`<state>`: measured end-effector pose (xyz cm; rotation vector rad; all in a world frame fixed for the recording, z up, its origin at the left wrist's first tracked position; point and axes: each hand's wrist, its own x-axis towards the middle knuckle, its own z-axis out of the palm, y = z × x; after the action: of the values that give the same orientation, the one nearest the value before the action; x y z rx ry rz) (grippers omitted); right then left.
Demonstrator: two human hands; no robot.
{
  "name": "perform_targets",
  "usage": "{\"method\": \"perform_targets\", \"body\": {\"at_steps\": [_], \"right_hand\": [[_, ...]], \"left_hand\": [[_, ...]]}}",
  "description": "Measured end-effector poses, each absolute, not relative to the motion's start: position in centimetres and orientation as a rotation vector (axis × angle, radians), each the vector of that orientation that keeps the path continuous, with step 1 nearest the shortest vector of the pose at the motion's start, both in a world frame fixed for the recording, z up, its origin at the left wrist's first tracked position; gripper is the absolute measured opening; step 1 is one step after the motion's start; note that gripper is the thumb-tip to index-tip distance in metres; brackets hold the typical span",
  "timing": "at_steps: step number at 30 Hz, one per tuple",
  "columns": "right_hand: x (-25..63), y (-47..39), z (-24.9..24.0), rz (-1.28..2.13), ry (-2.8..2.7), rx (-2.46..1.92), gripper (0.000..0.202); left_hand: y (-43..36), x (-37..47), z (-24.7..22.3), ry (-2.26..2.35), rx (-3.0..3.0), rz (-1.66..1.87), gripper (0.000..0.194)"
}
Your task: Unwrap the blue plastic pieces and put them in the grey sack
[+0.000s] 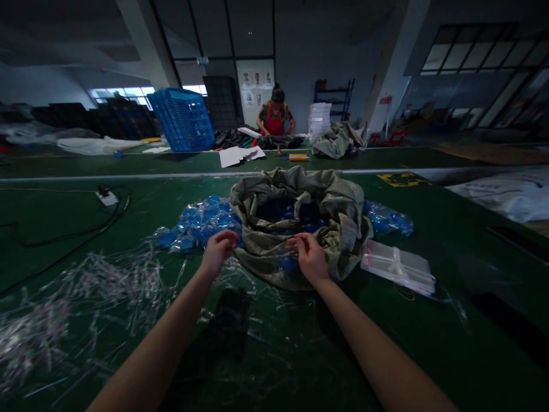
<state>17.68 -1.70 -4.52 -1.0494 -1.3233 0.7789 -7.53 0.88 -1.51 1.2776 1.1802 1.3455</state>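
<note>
A large grey-green woven sack [343, 197] stands with its rim rolled down, round blue items showing dimly inside. My right hand [312, 260] is in front of the sack, its fingers pinching a small clear plastic bag with a blue ball-like item [287, 263] in it. My left hand [219, 249] is closed in a pinch just left of the sack; whatever lies between its fingertips is too small to make out. Beside it, blue items in clear bags [201, 220] lie in a pile. More bagged blue items [388, 218] rest right of the sack.
Torn clear plastic strips [115, 280] litter the green table's left side. A stack of flat clear bags [398, 266] lies at right. Cables run from a power strip [106, 197]. Across the table are a blue crate [182, 120] and a person in a red apron [274, 117].
</note>
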Motion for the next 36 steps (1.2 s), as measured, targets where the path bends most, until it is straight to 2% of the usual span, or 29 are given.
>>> {"method": "perform_targets", "body": {"at_steps": [2, 4, 10, 28, 36], "right_hand": [[17.6, -1.8, -4.4, 0.775, -1.334, -1.063, 0.018], [17.6, -1.9, -4.2, 0.759, -1.351, -1.072, 0.018], [18.3, -0.6, -4.1, 0.699, -1.388, -1.109, 0.021], [19.8, 3.4, -4.1, 1.059, -1.409, -1.127, 0.037], [20.0, 3.6, -4.2, 1.017, -1.575, -1.174, 0.015]], "left_hand": [[-0.4, -5.3, -1.4, 1.156, 1.666, 1.078, 0.015], [-1.1, -3.4, -1.3, 1.145, 1.88, 0.948, 0.024], [0.4, -1.8, -1.6, 1.194, 1.959, 1.039, 0.027], [4.3, -3.4, -3.5, 1.206, 1.958, 0.985, 0.028], [4.2, -3.4, -3.7, 1.142, 1.852, 0.931, 0.024]]}}
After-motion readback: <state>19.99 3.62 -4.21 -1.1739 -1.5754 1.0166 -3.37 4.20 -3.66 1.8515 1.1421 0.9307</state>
